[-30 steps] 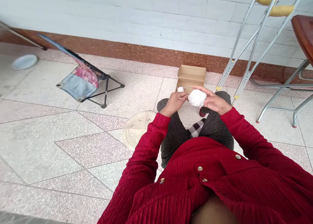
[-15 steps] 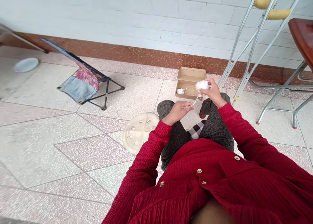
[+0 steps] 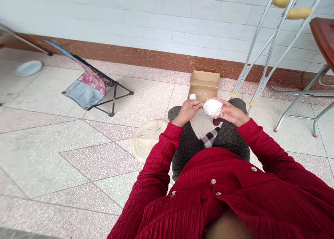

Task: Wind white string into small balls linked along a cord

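Where the floor meets the wall, the crutches lean on the right, probably parked there to be propped up. Well to the left, a folding chair stands clear of the person's legs. A pale disc lies beside the left knee, partly hidden by the sleeve.

Just beyond the knees sits the box, near the floor's wall edge, its lid raised on the wall side; likely it is set there so that its contents are within reach and do not roll off.

The right hand is wrapped around the right side of the big ball, thumb and fingers on it, holding it above the gap between the knees. That grip seems meant to steady the ball while the left hand works at its left side, fingertips pinched together, apparently on the strand, though its end there is too fine to be sure.

Inside the box, a small ball lies against the left edge; the strand loops from it across toward the near right corner, seemingly up to the big ball.
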Demonstrator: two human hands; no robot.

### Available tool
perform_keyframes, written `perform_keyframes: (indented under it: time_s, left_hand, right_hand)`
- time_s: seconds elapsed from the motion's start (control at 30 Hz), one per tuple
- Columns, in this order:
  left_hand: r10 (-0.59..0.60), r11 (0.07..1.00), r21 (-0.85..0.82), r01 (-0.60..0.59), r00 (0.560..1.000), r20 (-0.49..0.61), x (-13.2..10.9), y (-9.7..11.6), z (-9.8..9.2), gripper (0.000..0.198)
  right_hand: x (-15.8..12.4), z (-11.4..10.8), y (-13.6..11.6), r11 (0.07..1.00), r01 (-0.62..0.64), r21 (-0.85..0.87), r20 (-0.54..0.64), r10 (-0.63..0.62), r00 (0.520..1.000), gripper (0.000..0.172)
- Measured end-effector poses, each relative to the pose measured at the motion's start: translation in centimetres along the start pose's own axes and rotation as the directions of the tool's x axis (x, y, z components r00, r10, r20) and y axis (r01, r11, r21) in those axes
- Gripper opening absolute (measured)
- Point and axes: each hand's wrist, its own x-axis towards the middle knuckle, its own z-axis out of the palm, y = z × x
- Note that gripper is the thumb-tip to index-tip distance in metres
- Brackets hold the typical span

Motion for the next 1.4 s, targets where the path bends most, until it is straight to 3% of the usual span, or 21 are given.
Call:
perform_keyframes:
  time_s: [0.13,0.27,0.33,0.4,0.43,0.47,0.53,0.6,0.63,0.73,0.87,1.03,1.13,1.2,1.3,1.37,1.4]
  left_hand:
    - [-0.016,0.991,-0.128,0.025,0.997,0.070,-0.3,-0.1,1.5,0.042]
    - [-0.068,0.992,-0.097,0.080,0.990,0.124,-1.0,-0.2,2.5,0.039]
    - [-0.084,0.996,-0.018,0.088,0.981,0.177,-1.4,0.1,2.5,0.038]
    - [-0.080,0.996,0.061,0.069,0.975,0.207,-1.6,0.6,2.1,0.037]
    - [-0.073,0.994,0.093,0.055,0.976,0.204,-1.6,0.9,1.8,0.035]
    - [-0.061,0.992,0.123,0.038,0.980,0.192,-1.5,1.3,1.4,0.034]
    - [-0.021,0.984,0.178,-0.007,0.988,0.152,-1.3,1.9,0.7,0.031]
    - [0.032,0.976,0.208,-0.057,0.992,0.124,-0.9,2.2,0.1,0.027]
    - [0.052,0.975,0.207,-0.077,0.991,0.121,-0.8,2.2,-0.1,0.025]
    - [0.070,0.985,0.150,-0.087,0.991,0.113,-0.5,1.9,-0.2,0.026]
    - [-0.006,0.997,0.077,0.000,0.997,0.080,-0.4,0.9,0.7,0.037]
    - [-0.072,0.996,0.053,0.065,0.989,0.128,-0.7,0.0,2.1,0.042]
    - [-0.065,0.995,0.087,0.049,0.978,0.196,-1.4,0.3,2.6,0.040]
    - [-0.053,0.991,0.131,0.024,0.974,0.222,-1.7,1.0,2.6,0.039]
    - [-0.001,0.982,0.186,-0.032,0.984,0.177,-1.6,2.3,1.8,0.035]
    - [0.050,0.970,0.232,-0.074,0.993,0.110,-1.2,3.0,0.9,0.031]
    - [0.077,0.961,0.260,-0.094,0.994,0.074,-0.9,3.3,0.3,0.029]
  right_hand:
    - [1.0,0.1,-2.1,0.987,0.160,0.005,-0.105,-0.158,0.982,0.051]
    - [2.8,-1.0,-4.1,0.940,0.225,-0.256,-0.348,-0.306,0.886,0.043]
    - [3.6,-2.3,-4.1,0.840,0.164,-0.518,-0.444,-0.428,0.787,0.047]
    - [4.0,-3.4,-3.2,0.658,0.039,-0.752,-0.432,-0.537,0.725,0.053]
    - [4.0,-3.8,-2.4,0.567,-0.024,-0.824,-0.397,-0.546,0.738,0.054]
    - [3.9,-4.0,-1.4,0.497,-0.073,-0.865,-0.360,-0.512,0.780,0.053]
    - [3.3,-3.7,0.6,0.481,-0.116,-0.869,-0.306,-0.338,0.890,0.051]
    - [2.2,-2.9,2.0,0.620,-0.120,-0.776,-0.228,-0.098,0.969,0.052]
    - [1.7,-2.4,2.4,0.713,-0.135,-0.687,-0.167,0.026,0.986,0.053]
    - [0.0,-1.3,2.2,0.918,-0.194,-0.345,0.003,0.208,0.978,0.056]
    - [-0.9,-0.8,0.3,0.994,-0.104,-0.027,-0.025,0.103,0.994,0.056]
    - [0.3,-0.7,-2.8,0.992,0.119,-0.036,-0.198,-0.124,0.972,0.049]
    - [2.0,-1.7,-4.1,0.972,0.183,-0.146,-0.323,-0.222,0.920,0.043]
    - [3.2,-2.8,-4.0,0.928,0.133,-0.347,-0.432,-0.284,0.856,0.044]
    - [4.4,-3.9,-2.5,0.706,-0.057,-0.706,-0.490,-0.428,0.760,0.053]
    - [4.4,-3.8,-1.1,0.582,-0.108,-0.806,-0.424,-0.441,0.791,0.054]
    - [4.2,-3.6,-0.5,0.582,-0.098,-0.807,-0.386,-0.395,0.834,0.053]
